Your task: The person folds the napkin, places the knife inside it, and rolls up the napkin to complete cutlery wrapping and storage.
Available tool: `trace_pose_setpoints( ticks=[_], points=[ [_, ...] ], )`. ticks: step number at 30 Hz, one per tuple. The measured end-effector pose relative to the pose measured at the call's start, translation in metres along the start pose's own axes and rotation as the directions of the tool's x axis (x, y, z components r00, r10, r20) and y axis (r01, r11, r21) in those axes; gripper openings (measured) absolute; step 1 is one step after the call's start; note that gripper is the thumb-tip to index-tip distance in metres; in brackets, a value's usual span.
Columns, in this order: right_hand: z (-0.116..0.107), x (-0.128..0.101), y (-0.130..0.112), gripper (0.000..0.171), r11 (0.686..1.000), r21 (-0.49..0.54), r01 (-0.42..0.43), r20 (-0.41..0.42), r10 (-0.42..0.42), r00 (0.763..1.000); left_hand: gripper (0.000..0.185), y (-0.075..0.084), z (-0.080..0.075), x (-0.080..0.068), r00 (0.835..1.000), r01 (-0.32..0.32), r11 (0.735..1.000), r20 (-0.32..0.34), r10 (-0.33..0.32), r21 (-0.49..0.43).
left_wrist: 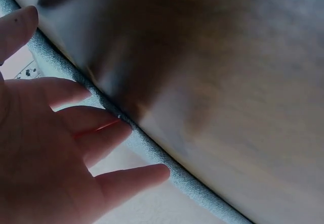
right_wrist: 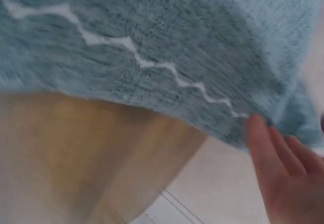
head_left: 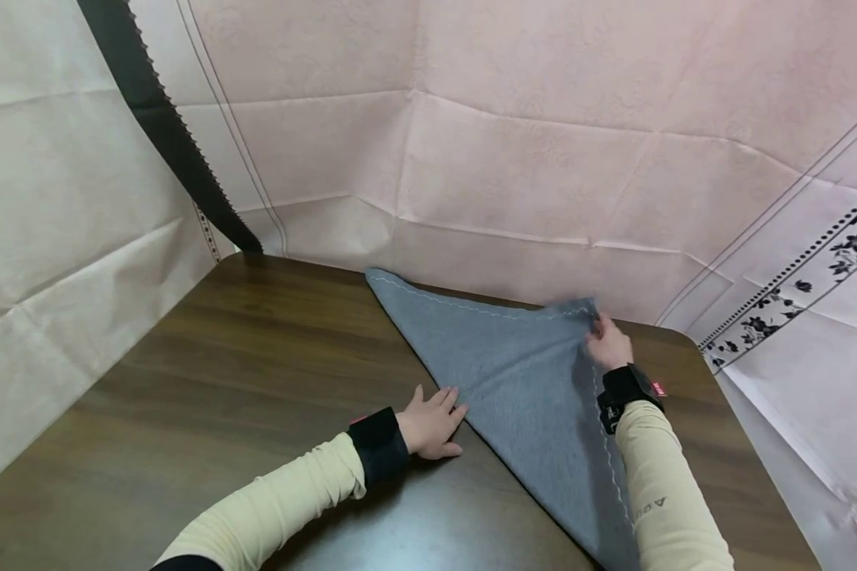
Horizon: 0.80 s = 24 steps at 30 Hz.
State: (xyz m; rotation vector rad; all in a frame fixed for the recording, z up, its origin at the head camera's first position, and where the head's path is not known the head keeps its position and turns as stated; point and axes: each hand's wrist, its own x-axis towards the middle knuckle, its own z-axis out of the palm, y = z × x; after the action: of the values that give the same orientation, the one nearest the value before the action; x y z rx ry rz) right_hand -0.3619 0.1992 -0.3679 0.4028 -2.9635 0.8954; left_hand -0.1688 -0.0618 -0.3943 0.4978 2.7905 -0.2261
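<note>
A grey-blue cloth [head_left: 521, 381] with white zigzag stitching lies folded into a triangle on the dark wooden table [head_left: 221, 381]. My left hand [head_left: 434, 422] rests flat with straight fingers on the table at the cloth's long folded edge [left_wrist: 147, 150]. My right hand [head_left: 607, 342] pinches the cloth's far right corner near the wall, lifting it slightly. In the right wrist view the stitched cloth [right_wrist: 152, 47] fills the top, with my fingers [right_wrist: 283, 168] at its edge.
Pink paper sheeting [head_left: 528, 143] covers the wall behind the table, with a flower-patterned band [head_left: 814, 277] at the right. A black strip [head_left: 164, 127] runs down the left corner. The table's left half is bare wood.
</note>
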Motion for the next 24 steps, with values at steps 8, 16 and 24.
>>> trace_pose_setpoints(
  ticks=[8, 16, 24],
  points=[
    [0.022, -0.019, 0.009, 0.057, 0.992, -0.084, 0.090, 0.306, -0.060, 0.950, 0.065, 0.000, -0.003, 0.002, 0.999, 0.007, 0.999, 0.032, -0.005, -0.039],
    [0.035, -0.048, -0.001, 0.069, 0.944, -0.239, 0.226, 0.410, -0.113, 0.905, 0.063, -0.003, -0.005, 0.002, 1.000, 0.019, 0.998, 0.024, -0.018, -0.059],
    [0.040, -0.057, 0.005, 0.094, 0.932, -0.300, 0.202, 0.469, -0.040, 0.882, 0.060, -0.014, -0.010, 0.003, 0.999, -0.052, 0.979, 0.007, 0.054, -0.195]
  ],
)
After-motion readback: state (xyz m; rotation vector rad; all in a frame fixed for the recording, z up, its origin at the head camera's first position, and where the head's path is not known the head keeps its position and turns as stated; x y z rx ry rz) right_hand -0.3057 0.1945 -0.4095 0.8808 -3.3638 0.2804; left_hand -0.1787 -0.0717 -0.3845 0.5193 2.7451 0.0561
